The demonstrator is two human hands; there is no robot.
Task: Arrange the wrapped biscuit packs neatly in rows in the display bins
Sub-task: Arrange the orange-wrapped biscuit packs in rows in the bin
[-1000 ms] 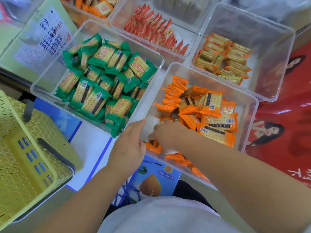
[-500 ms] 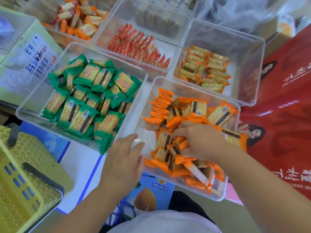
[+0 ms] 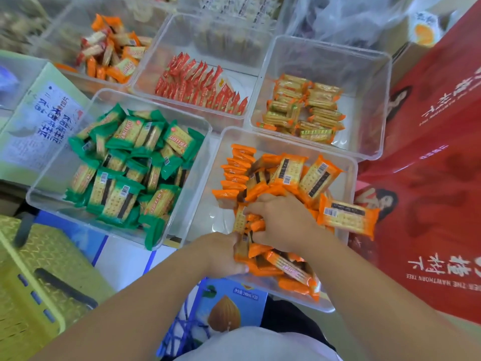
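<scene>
A clear bin (image 3: 281,138) in front of me holds orange-wrapped biscuit packs (image 3: 291,170), some standing in a row at its far left, most in a loose heap. My right hand (image 3: 283,220) is down in the heap, fingers closed over a bunch of orange packs. My left hand (image 3: 221,252) is at the bin's near edge, gripping the same bunch from the left. One orange pack (image 3: 348,217) lies across the bin's right rim. To the left, a second clear bin (image 3: 52,183) is full of jumbled green-wrapped packs (image 3: 130,165).
Behind stand clear bins with red packs (image 3: 203,87), gold-orange packs (image 3: 304,108) and mixed orange packs (image 3: 112,53). A yellow basket (image 3: 33,277) sits at lower left, a red carton (image 3: 429,178) at right, a blue almond-drink box (image 3: 223,306) below the bin.
My left hand moved right from outside the bin onto the orange packs. My right hand has stayed in the heap, gathering packs. The camera view has shifted so the bins sit lower in the frame.
</scene>
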